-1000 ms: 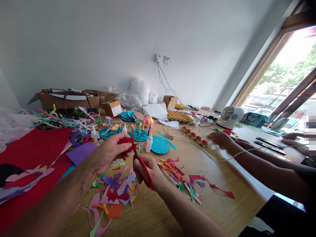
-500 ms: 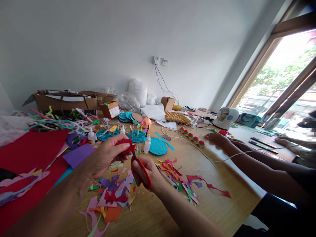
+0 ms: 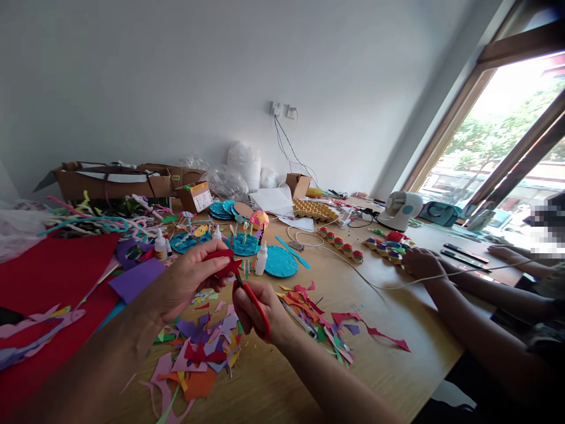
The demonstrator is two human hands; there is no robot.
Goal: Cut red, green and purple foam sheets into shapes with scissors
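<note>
1. Wooden tabletop [image 3: 286, 383] strewn with scraps [image 3: 198, 356], a pale wall [image 3: 176, 82] behind, a bright window [image 3: 481, 135] over on the right.
2. Left hand [image 3: 196, 272]: grip pinching red paper [image 3: 226, 265] above the scraps.
3. Right hand [image 3: 252, 303]: grip around scissors [image 3: 260, 309], blades at that paper.

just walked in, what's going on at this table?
The left hand holds a small, flat red piece, apparently paper; the right hand holds red-handled metal scissors, blades at its edge. Multicoloured paper scraps lie below on the wooden table. To the right, a co-worker's hand is beside colourful egg-carton cups.
</note>
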